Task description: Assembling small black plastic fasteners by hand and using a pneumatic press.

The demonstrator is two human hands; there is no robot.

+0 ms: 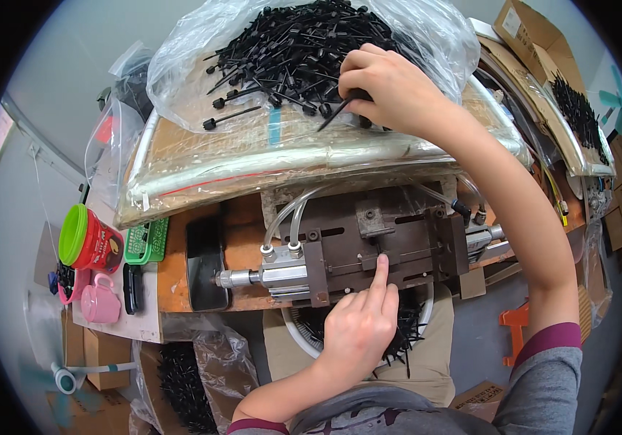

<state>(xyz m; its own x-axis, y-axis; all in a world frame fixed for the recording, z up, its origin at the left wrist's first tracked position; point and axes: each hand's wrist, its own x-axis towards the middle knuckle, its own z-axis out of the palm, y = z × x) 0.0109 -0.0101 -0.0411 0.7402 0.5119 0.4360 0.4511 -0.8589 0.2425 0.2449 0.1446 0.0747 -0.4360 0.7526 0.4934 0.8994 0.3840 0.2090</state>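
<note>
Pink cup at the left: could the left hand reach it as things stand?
Probably yes, with a stretch: the pink cup looks uncovered, though the left hand is at the metal fixture and a black object sits beside the cup.

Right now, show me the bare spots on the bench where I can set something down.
Bare wood lies between the green basket and the flat black object; another patch lies between that object and the metal fixture. Crowded: the fixture, with the left hand at it, and the black parts pile, beside the right hand.
</note>
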